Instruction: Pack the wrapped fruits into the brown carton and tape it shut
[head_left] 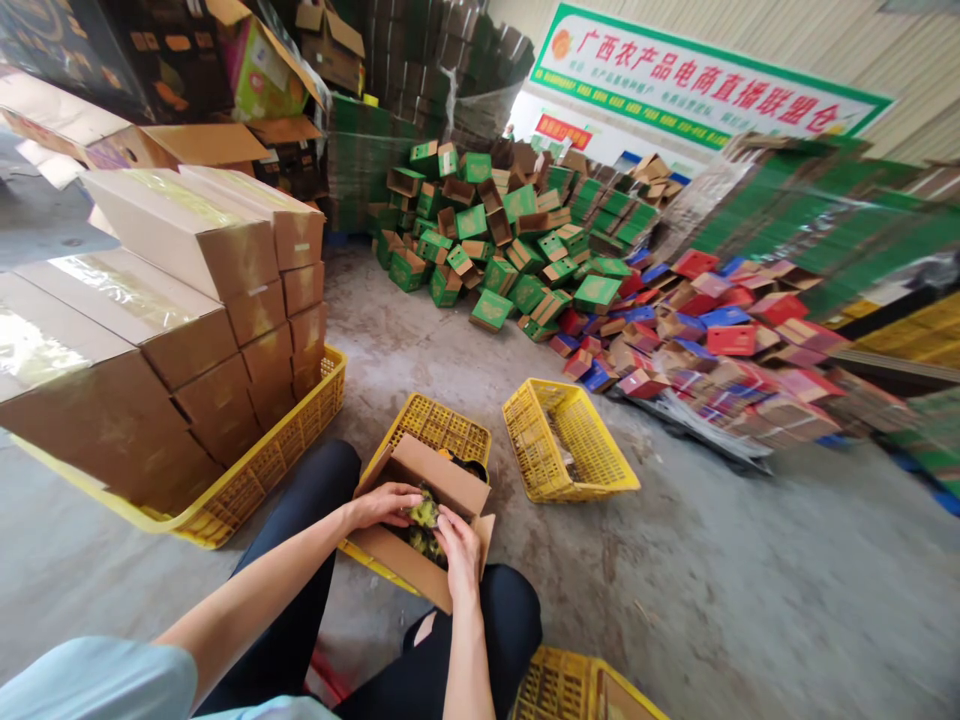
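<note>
Yellow-green bundle [424, 511] sits between left hand [384, 505] and right hand [460, 548], both gripping it, over the open carton [448, 482]; long axis unclear.

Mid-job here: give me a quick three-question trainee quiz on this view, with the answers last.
1. True or false: the left hand and right hand both touch the green item at the open carton.
2. Fill in: the taped cartons at left stand in a yellow ____.
3. In this view, the red and blue boxes lie where from the green boxes? a) left b) right c) directly above
Key: 1 true; 2 basket; 3 b.
</note>
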